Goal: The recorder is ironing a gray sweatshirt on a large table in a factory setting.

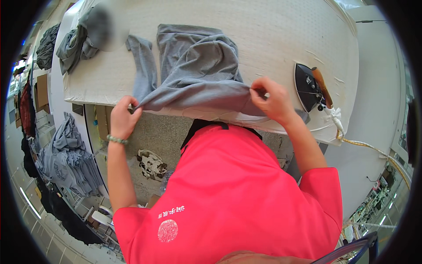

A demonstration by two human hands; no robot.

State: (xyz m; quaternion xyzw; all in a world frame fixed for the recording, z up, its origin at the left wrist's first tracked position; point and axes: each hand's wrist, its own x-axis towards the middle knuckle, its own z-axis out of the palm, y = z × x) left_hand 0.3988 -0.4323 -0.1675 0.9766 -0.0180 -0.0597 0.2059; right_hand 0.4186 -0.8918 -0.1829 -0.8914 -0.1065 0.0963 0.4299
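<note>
Room btwn garment & iron, blocking R.

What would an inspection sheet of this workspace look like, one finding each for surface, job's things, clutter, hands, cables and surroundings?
Surface: wide table covered in off-white padded cloth, wrinkled near its right side.
Job's things: soft grey fabric garment, rumpled, lying near the table's front edge.
Clutter: crumpled grey fabric at the table's left end, partly blurred; black iron with brown handle on the right, untouched.
Hands: left hand and right hand each pinch the garment's near edge, well apart.
Cables: yellowish cord or hose runs from the iron's end off the table's right side.
Surroundings: heaped blue-grey garments at lower left.
</note>
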